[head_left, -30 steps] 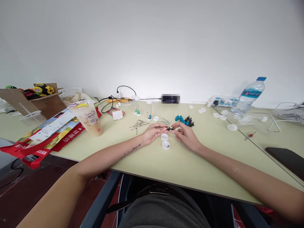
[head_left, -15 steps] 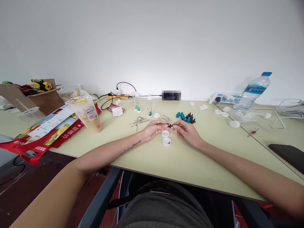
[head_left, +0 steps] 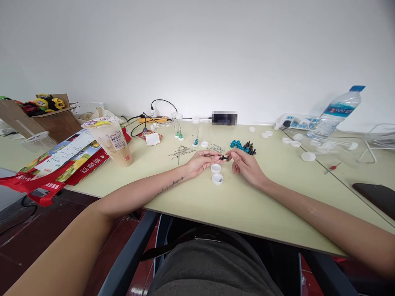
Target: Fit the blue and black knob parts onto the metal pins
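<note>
My left hand point(head_left: 202, 163) is closed, its thumb and forefinger pinching a small black screw-like piece point(head_left: 224, 158). A thin dark line runs along the left fingers; what it is I cannot make out. My right hand point(head_left: 247, 166) has its fingers curled at the other end of the black piece, the forefinger against it and the thumb drawn back a little. Just below sit two white round caps point(head_left: 217, 179), the nearer with a tiny dark thing inside. Behind the right hand lie a heap of teal pieces point(head_left: 236, 144) and a heap of black screw-like pieces point(head_left: 248, 147).
Thin metal rods point(head_left: 182, 151) lie left of the hands, with clear tubes point(head_left: 178, 127) behind. A drink cup point(head_left: 114, 142) and red bag point(head_left: 89, 164) stand left. Rightward are loose white caps point(head_left: 307, 156), a water bottle point(head_left: 338, 111), a power strip point(head_left: 298, 122) and a dark phone point(head_left: 375, 197).
My right thumb has shifted back from the black piece, so more of the piece shows between the hands. My left hand keeps its pinch. The view has tilted slightly.
</note>
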{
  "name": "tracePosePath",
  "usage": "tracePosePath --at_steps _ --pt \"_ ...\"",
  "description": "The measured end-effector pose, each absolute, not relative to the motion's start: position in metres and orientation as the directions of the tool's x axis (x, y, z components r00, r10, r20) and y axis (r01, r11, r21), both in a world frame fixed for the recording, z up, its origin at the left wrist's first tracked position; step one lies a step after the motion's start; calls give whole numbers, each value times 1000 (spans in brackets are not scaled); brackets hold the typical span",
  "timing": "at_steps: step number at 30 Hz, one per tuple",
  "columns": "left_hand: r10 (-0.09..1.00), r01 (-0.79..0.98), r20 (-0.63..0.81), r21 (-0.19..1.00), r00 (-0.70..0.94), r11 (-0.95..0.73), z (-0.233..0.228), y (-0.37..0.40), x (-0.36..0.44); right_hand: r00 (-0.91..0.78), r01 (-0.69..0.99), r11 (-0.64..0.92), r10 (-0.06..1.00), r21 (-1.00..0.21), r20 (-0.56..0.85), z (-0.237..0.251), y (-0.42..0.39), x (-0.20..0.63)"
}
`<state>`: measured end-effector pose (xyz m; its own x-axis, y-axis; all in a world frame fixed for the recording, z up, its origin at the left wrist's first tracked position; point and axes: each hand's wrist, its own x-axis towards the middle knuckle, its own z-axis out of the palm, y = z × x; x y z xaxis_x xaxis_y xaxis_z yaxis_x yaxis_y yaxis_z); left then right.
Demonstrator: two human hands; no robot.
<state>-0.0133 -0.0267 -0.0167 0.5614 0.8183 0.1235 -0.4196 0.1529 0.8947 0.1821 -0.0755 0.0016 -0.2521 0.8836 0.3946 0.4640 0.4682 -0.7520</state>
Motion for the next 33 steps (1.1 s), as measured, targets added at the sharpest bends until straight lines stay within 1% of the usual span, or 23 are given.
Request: tracePosePath --at_steps 7,19,25,33 --pt "817 -412 132 901 561 138 -18 -26 -14 -255 486 457 889 -745 380 2 -75 183" --pt "810 -407 117 900 575 159 -16 -27 -14 -257 473 437 899 -765 354 0 -74 183" --pt "820 -418 108 892 562 170 -16 -28 -14 -193 408 452 892 -793 409 2 -77 182" --pt "826 -409 100 897 555 167 -16 -27 -14 -220 382 464 885 -799 410 -1 -77 183"
